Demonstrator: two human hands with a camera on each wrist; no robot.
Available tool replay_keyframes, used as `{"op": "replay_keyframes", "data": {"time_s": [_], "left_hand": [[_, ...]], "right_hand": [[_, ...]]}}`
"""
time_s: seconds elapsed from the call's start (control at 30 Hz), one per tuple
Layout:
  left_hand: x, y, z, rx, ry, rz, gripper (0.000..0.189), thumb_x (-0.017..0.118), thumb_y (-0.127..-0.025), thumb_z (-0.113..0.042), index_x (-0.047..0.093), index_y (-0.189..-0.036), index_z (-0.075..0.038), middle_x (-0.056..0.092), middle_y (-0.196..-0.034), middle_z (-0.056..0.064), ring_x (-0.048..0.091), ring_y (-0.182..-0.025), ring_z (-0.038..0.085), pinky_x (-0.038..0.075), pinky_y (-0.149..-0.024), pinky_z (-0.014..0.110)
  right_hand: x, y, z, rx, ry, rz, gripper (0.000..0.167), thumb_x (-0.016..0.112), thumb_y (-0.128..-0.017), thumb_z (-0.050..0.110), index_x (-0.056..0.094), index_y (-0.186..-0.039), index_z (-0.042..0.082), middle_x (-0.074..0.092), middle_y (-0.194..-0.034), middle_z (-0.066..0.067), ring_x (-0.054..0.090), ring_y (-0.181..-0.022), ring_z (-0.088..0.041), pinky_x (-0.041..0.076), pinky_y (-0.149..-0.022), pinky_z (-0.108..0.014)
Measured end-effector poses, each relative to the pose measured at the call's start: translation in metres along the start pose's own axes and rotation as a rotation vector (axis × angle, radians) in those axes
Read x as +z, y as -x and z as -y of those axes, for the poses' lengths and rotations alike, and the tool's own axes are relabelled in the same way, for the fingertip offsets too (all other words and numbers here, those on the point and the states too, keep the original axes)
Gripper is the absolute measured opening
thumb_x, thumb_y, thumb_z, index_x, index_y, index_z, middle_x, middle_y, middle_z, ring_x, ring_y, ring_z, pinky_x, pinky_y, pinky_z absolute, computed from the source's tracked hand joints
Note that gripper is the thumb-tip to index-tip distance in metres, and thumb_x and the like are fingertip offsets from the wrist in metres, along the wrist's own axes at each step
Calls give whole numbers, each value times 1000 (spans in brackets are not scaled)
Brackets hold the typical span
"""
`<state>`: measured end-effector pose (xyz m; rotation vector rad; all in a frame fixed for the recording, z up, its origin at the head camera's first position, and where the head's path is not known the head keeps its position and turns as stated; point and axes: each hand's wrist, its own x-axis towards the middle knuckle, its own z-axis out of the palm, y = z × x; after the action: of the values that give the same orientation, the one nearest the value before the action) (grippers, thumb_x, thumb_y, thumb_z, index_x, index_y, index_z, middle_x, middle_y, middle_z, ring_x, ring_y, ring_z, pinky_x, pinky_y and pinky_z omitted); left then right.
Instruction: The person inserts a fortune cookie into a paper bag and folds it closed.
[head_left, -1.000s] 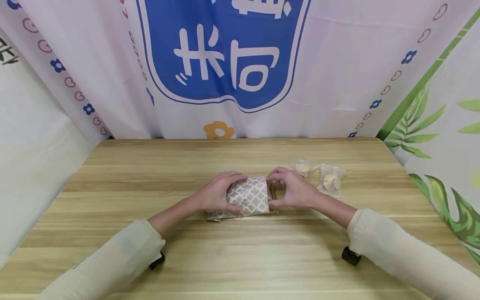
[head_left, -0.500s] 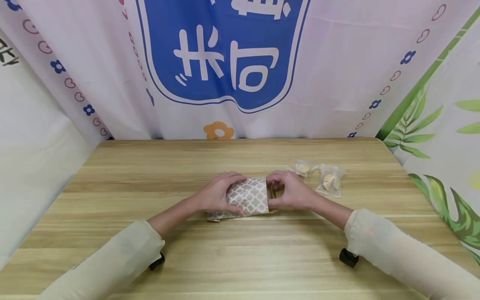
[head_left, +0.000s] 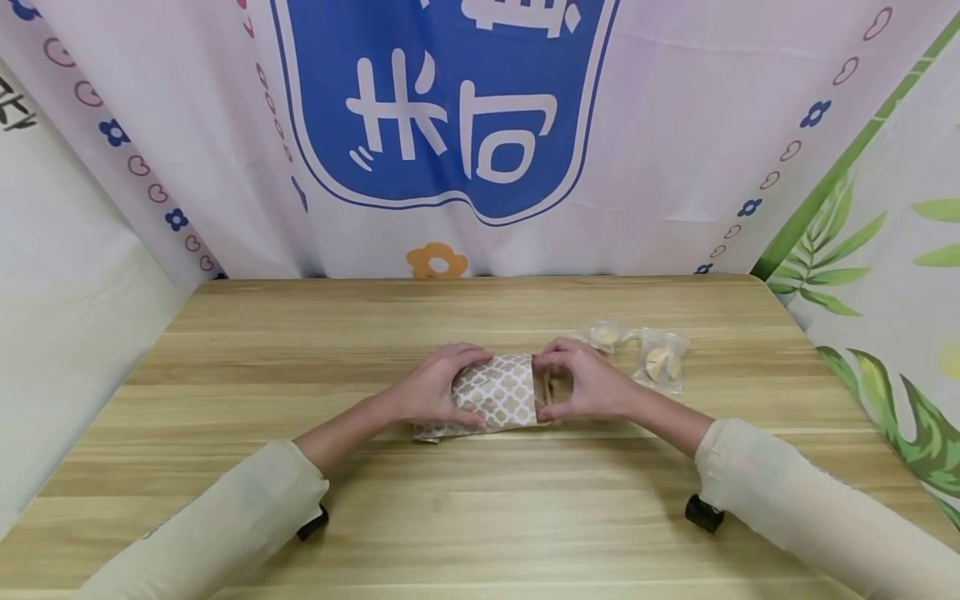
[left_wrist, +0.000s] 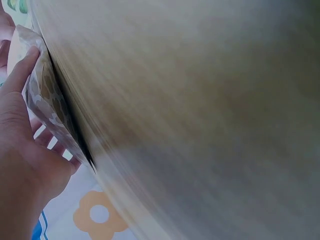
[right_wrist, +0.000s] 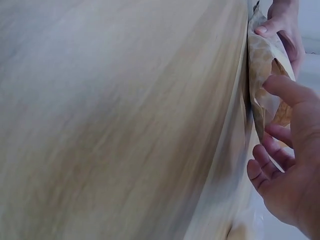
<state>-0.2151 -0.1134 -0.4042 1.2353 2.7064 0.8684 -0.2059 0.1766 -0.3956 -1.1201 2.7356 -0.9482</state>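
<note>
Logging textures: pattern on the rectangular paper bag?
Rectangular paper bag: white lattice around tan quatrefoils; clearest in head view.

Bright, even light covers the table [head_left: 480, 525] in the head view; both wrist views are dimmer, the tabletop blurred.

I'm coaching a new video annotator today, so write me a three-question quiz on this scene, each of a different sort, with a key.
1. True or false: the open end of the patterned bag faces the left hand.
2. Multiple choice: which is nearest the clear packets?
A) the left hand
B) the right hand
C) the patterned bag
3. Fill in: the flower printed on the curtain, just above the far edge of the table, is ____.

Key: 1. False, it faces the right hand. 2. B. 3. Orange.
</note>
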Motion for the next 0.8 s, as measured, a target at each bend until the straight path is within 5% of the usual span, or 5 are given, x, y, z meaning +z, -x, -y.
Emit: {"op": "replay_keyframes", "data": {"time_s": [0.2,0.43,0.8], "left_hand": [[0,0,0,-2,-3,-1,97,96,-68,-42,55,-144,3,59,-144,18,54,-134,35,40,-116,54],[0,0,0,-4,-5,1,98,95,-68,-42,55,-145,3,58,-144,18,53,-134,36,40,-116,55],[0,1,-1,-11,2,3,98,96,-67,-41,55,-145,2,58,-144,18,53,-135,36,40,-116,54]], "right_hand": [[4,-6,0,-11,-98,8,32,90,-72,13,73,-99,7,73,-87,5,68,-85,-14,57,-85,-37],[6,-4,3,91,-277,-9,49,87,-76,4,70,-120,-9,78,-90,-4,70,-82,-15,58,-73,-29],[8,-2,7,122,-374,-45,15,79,-81,-9,73,-93,-2,76,-81,-9,69,-74,-12,57,-67,-23]]}}
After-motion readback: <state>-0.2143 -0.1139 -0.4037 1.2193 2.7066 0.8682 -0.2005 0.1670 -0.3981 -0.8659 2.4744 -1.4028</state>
